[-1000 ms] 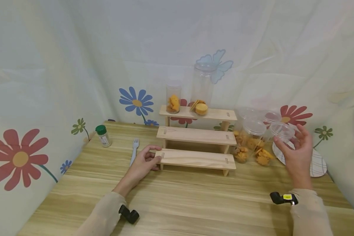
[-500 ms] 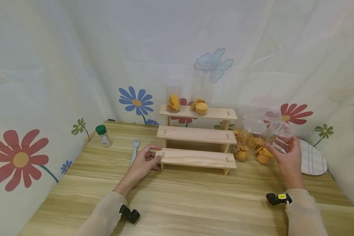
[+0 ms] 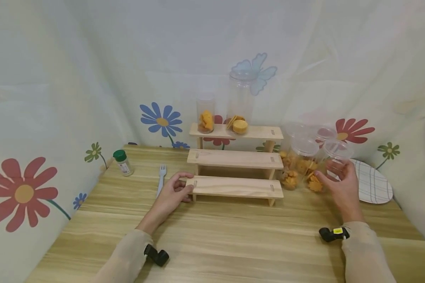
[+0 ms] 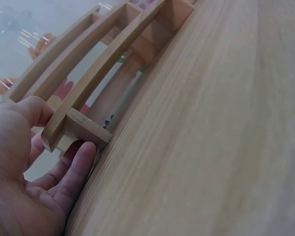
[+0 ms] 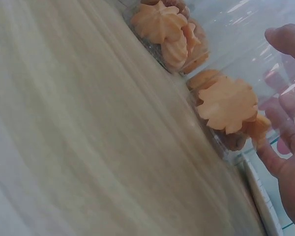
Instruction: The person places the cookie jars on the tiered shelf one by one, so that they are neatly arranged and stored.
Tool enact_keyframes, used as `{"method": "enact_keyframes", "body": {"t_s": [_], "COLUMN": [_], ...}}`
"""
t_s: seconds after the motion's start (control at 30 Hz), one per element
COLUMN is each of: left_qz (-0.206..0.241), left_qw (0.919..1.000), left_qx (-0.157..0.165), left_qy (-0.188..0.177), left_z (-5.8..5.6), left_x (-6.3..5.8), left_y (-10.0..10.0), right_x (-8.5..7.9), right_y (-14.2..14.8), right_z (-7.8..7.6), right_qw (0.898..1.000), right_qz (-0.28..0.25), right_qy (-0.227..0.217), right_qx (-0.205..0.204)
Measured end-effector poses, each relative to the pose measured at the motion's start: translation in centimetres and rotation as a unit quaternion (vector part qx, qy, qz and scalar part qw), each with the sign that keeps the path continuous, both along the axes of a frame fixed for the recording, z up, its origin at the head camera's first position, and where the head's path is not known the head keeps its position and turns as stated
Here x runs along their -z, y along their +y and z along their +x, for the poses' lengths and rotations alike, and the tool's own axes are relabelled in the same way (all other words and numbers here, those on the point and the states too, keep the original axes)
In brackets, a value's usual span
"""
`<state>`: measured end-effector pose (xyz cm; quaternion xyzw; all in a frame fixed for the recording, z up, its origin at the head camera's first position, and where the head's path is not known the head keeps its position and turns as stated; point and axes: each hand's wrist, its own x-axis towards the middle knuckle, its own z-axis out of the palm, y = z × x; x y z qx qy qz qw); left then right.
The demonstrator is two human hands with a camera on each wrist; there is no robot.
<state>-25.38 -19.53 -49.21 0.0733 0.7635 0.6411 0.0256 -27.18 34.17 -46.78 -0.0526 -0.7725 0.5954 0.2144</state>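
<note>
My left hand (image 3: 173, 192) holds the left end of the lowest step of a three-tier wooden shelf (image 3: 233, 186); in the left wrist view its fingertips touch the upright (image 4: 86, 125) under the board. At the right, my right hand (image 3: 341, 188) curls round a lidded clear jar (image 3: 339, 147), thumb at the near side and fingers behind. Flower-shaped biscuits (image 5: 228, 105) lie at the bottom of this jar in the right wrist view. Several similar lidded jars stand close to it, including one jar (image 3: 304, 146) just to its left, beside the shelf.
Two clear jars, one short (image 3: 206, 118) and one tall (image 3: 240, 118), stand on the top step with biscuits inside. On the left are a green-capped shaker (image 3: 123, 163) and a grey fork (image 3: 161, 179). A checked oval plate or mat (image 3: 373, 184) lies right of the jars.
My right hand has moved down and left from the jar's lid to its body. My left hand has stayed at the shelf's lowest step.
</note>
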Motion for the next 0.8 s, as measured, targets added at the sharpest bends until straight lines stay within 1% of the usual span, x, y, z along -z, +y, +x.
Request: {"method": "enact_keyframes", "body": {"t_s": [0.07, 0.3, 0.43, 0.53, 0.73, 0.8], "left_qz": [0.0, 0.001, 0.007, 0.007, 0.002, 0.001], "left_qw": [1.0, 1.0, 1.0, 1.0, 1.0, 1.0], "left_qx": [-0.001, -0.001, 0.0, 0.0, -0.002, -0.004], "left_qy": [-0.002, -0.002, 0.004, 0.004, -0.002, -0.001], "left_z": [-0.08, -0.16, -0.16, -0.18, -0.11, -0.11], "left_x": [-0.01, 0.08, 0.14, 0.13, 0.11, 0.1], "left_y": [0.01, -0.08, -0.26, -0.32, -0.18, -0.1], "right_x": [0.12, 0.44, 0.27, 0.17, 0.26, 0.19], "right_y": [0.19, 0.32, 0.36, 0.44, 0.5, 0.41], "right_z": [0.0, 0.21, 0.12, 0.07, 0.58, 0.72], "right_qw": [1.0, 1.0, 0.998, 0.997, 0.995, 0.995], "right_qz": [0.012, 0.019, 0.058, 0.074, 0.081, 0.077], "right_qy": [-0.002, -0.006, -0.024, -0.037, -0.06, -0.057], "right_qx": [0.002, -0.001, -0.006, -0.009, -0.002, 0.0]}}
